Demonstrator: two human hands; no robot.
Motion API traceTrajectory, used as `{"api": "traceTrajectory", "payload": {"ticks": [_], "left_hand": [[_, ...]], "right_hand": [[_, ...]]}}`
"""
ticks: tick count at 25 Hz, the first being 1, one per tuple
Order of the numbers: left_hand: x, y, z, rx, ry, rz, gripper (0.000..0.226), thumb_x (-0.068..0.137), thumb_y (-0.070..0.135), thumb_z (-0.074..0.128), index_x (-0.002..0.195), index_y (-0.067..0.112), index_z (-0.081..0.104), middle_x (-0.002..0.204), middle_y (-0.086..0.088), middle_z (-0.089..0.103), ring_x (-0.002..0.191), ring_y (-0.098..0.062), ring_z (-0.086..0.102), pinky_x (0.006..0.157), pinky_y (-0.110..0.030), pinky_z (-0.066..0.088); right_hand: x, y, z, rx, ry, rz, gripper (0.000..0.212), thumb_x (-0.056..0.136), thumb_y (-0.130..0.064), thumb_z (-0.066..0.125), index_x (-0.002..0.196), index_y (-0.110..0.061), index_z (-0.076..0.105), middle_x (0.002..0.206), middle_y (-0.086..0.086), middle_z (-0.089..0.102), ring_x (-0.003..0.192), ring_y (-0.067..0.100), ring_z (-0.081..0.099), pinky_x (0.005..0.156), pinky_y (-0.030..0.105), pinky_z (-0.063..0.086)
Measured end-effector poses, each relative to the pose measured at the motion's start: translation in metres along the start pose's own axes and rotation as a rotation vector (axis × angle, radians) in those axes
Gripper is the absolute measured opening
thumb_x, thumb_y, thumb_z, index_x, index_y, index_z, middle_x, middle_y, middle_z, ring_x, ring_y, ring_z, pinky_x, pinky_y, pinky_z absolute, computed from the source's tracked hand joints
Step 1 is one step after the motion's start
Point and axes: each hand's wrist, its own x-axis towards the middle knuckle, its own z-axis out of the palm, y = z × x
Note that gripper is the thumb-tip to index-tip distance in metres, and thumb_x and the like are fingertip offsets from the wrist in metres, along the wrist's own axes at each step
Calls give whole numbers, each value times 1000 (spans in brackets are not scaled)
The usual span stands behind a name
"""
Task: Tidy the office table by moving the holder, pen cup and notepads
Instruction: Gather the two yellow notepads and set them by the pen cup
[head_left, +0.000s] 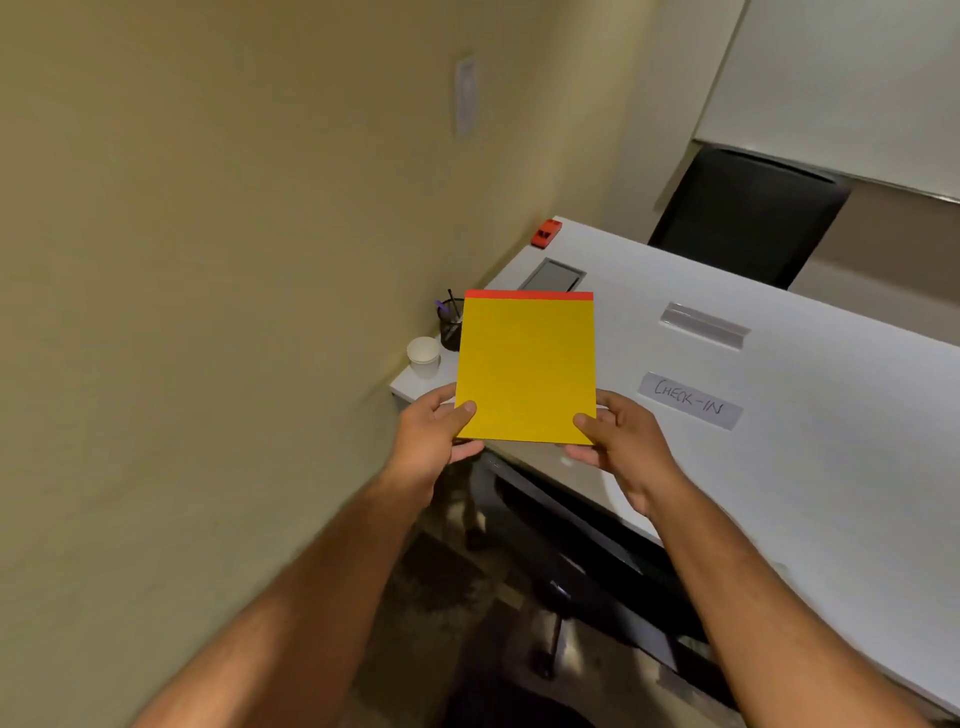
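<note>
A yellow notepad (525, 369) with a red top strip is held up in the air over the near left corner of the white table (810, 441). My left hand (441, 431) grips its lower left corner and my right hand (618, 436) grips its lower right corner. Behind the pad, a dark pen cup (451, 332) with several pens stands near the table's left edge, partly hidden by the pad. A clear holder (704, 325) lies flat on the table farther right. A "CHECK-IN" sign (690, 401) lies nearer to me.
A white paper cup (424, 356) stands at the table's left corner beside the wall. A red object (546, 232) sits at the far corner, and a grey cable hatch (551, 275) is set in the tabletop. A black chair (748, 213) stands behind the table, another one below it.
</note>
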Motion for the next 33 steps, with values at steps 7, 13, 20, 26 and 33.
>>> {"api": "traceTrajectory", "payload": {"ticks": [7, 13, 20, 26, 33], "left_hand": [[78, 60, -1, 332, -1, 12, 36, 102, 20, 63, 138, 18, 61, 121, -7, 74, 74, -19, 78, 53, -27, 51], [157, 80, -2, 371, -30, 102, 35, 104, 8, 57, 139, 4, 60, 94, -13, 64, 67, -20, 65, 62, -32, 62], [241, 94, -4, 431, -78, 90, 43, 98, -4, 59, 140, 6, 61, 107, -10, 67, 89, -20, 70, 81, -33, 64], [294, 109, -14, 624, -126, 149, 28, 92, -1, 62, 112, 15, 72, 111, -11, 73, 94, -30, 65, 92, -44, 55], [344, 102, 0, 604, -149, 81, 15, 96, 8, 61, 103, 15, 73, 97, -6, 72, 72, -21, 61, 72, -38, 55]], "right_hand": [[75, -23, 18, 86, 55, -55, 36, 105, -3, 60, 141, -10, 61, 127, 10, 76, 106, 26, 78, 77, 30, 65], [143, -44, 38, 115, 118, -55, 34, 107, -3, 56, 140, -10, 62, 134, 11, 72, 111, 32, 75, 77, 34, 66], [199, -59, 67, 149, 297, -124, 35, 107, 0, 52, 140, -10, 61, 127, 8, 73, 109, 29, 74, 78, 33, 66], [239, -62, 92, 207, 544, -121, 30, 107, 1, 50, 129, -16, 61, 116, 6, 72, 102, 29, 74, 67, 28, 66], [300, -47, 90, 136, 630, -55, 34, 108, -1, 50, 135, -19, 60, 111, 5, 70, 96, 29, 72, 70, 33, 66]]}}
